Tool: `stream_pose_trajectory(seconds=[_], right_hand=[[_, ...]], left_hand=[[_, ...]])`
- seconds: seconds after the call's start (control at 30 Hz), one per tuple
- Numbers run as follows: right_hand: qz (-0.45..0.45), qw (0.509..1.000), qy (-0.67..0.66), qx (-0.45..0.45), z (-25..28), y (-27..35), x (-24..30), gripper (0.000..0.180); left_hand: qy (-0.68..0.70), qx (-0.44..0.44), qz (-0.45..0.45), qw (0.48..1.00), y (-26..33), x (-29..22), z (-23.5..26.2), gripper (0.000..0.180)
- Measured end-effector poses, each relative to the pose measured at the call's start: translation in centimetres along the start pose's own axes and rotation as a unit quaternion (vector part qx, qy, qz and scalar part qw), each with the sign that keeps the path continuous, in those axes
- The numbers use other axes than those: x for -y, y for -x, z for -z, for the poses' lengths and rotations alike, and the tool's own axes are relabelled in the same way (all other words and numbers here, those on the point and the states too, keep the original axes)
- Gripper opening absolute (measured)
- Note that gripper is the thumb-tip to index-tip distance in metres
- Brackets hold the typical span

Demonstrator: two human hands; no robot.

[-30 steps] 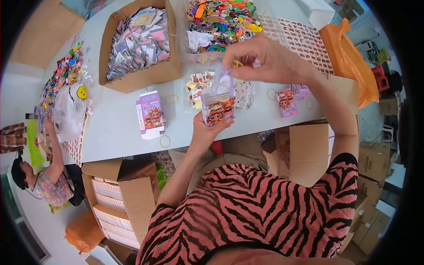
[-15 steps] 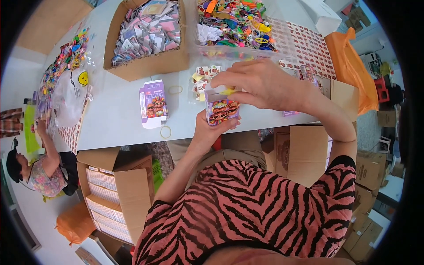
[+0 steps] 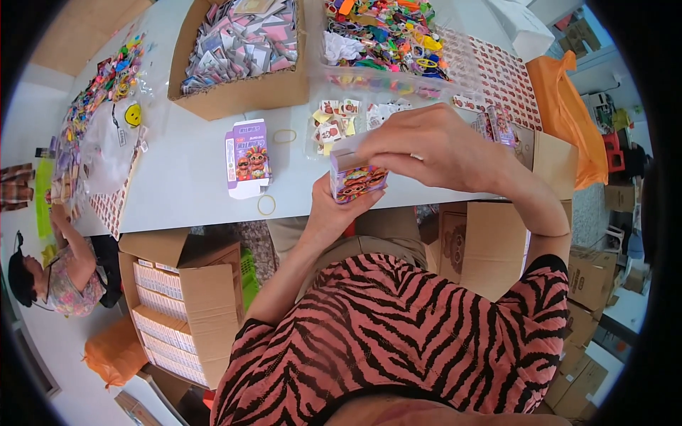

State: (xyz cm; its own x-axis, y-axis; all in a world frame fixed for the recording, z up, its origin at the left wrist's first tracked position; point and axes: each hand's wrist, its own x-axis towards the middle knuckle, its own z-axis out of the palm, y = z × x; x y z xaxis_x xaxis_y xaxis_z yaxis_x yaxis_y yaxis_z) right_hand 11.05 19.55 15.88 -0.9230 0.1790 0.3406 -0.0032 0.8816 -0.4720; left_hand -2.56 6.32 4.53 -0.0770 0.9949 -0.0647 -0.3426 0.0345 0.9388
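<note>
**Right hand now down on the top of the small box**

The left hand (image 3: 334,213) holds a small purple printed carton (image 3: 357,177) from below, fingers clamped around its lower part, just in front of the white table (image 3: 185,170) edge. A second ago the right hand (image 3: 433,145) was raised above the carton; now it has come down and covers the top, fingers together and pressing on the upper flap. I judge the carton is being closed. A flat carton of the same kind (image 3: 247,157) lies on the table to the left, with rubber bands (image 3: 266,204) near it. Behind stand a cardboard box of packets (image 3: 238,53) and a clear tray of colourful toys (image 3: 387,39).
</note>
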Motion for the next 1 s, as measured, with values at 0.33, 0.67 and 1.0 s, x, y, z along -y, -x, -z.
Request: stream_pose_trajectory(seconds=[0.33, 0.67, 1.0], right_hand=[[-0.1, 0.967, -0.191, -0.134, -3.0, 2.4, 0.7, 0.037], [-0.165, 0.929, -0.285, -0.166, -5.2, 2.6, 0.7, 0.027], [-0.235, 0.887, -0.359, -0.172, -5.9, 4.1, 0.8, 0.023]], left_hand=[[0.081, 0.003, -0.038, 0.996, 0.0, -1.7, -0.3, 0.037], [0.075, -0.01, -0.007, 0.997, 0.7, -2.1, -0.4, 0.032], [-0.181, -0.081, -0.17, 0.965, 3.1, -1.9, 0.8, 0.066]])
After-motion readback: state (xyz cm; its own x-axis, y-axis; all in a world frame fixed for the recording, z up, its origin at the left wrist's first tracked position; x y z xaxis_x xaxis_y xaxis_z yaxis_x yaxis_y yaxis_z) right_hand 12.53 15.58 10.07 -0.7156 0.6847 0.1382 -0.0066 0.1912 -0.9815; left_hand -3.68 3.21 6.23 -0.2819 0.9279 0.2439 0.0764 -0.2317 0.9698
